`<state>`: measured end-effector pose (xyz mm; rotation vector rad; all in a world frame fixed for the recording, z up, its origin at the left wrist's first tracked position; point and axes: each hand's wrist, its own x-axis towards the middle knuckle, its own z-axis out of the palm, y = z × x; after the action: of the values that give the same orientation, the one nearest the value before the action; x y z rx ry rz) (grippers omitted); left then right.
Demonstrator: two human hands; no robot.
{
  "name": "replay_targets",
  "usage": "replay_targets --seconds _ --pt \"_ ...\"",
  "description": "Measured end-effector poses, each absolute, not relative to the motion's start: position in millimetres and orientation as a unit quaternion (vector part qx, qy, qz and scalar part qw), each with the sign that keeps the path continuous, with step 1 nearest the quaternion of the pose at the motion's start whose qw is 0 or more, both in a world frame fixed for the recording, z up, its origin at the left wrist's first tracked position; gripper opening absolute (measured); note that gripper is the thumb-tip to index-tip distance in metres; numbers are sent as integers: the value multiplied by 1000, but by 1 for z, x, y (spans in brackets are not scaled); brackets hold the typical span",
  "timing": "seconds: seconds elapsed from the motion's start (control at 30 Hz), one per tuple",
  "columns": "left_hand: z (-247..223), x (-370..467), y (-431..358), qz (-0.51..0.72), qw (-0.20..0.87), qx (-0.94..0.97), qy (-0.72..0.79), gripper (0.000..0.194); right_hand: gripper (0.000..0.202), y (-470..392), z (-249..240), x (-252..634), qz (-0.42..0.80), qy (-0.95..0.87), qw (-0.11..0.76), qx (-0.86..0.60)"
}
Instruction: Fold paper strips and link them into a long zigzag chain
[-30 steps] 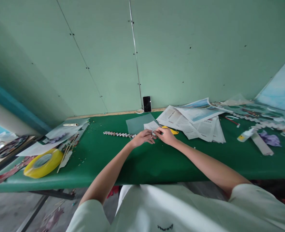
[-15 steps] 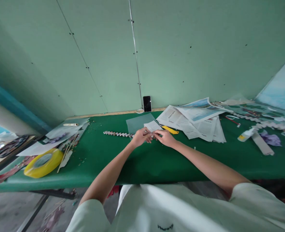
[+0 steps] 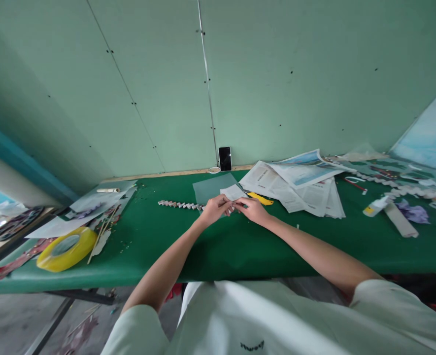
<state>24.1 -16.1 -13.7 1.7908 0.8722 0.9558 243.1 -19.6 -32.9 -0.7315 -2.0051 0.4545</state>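
Note:
My left hand (image 3: 215, 209) and my right hand (image 3: 253, 209) meet over the middle of the green table, fingertips together. Both are closed in a pinch on a small whitish folded paper piece (image 3: 231, 209), mostly hidden by the fingers. A zigzag folded paper chain (image 3: 180, 204) lies to the left and runs up to my left hand; whether it joins the piece I cannot tell. Just beyond the fingers lies a small white paper (image 3: 234, 192), partly over a translucent sheet (image 3: 212, 185). Close by my right hand is a yellow utility knife (image 3: 261, 198).
Newspapers (image 3: 289, 190) spread at the back right. A phone (image 3: 225, 159) leans on the wall. A glue bottle (image 3: 376, 206), a pale block (image 3: 401, 220) and crumpled purple paper (image 3: 413, 212) lie far right. Yellow tape (image 3: 82, 250) and thin sticks (image 3: 102, 234) sit at the left.
My fingers have shifted slightly around the small piece, and both hands stay in the same place. Everything on the table is where it was.

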Motion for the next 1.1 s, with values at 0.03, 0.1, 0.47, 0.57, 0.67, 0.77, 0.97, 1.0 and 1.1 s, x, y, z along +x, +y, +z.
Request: replay_targets --seconds 0.03,0.1,0.47,0.57,0.67,0.77,0.97,1.0,1.1 --pt "-14 24 -15 386 452 722 355 47 32 -19 -33 243 179 -812 469 -298" --pt "-15 23 -13 381 452 716 371 49 33 -19 -32 243 169 -807 480 -299" --pt "-5 25 -17 338 456 717 405 52 30 -18 -34 245 162 -817 468 -295" --pt "-6 24 -17 339 445 722 408 46 28 -17 -34 246 177 -825 452 -291" --pt "-6 23 -18 339 437 726 409 39 30 -17 -34 247 190 -836 426 -288" --pt "-6 23 -21 325 402 745 421 32 31 -17 -36 248 201 -857 384 -278" --pt "-3 25 -26 295 364 766 440 27 36 -15 -42 248 185 -868 353 -295" --pt "-3 25 -26 293 365 766 441 27 36 -15 -43 248 184 -869 352 -297" --pt "-2 26 -27 287 375 765 438 28 35 -16 -42 247 187 -869 350 -294"
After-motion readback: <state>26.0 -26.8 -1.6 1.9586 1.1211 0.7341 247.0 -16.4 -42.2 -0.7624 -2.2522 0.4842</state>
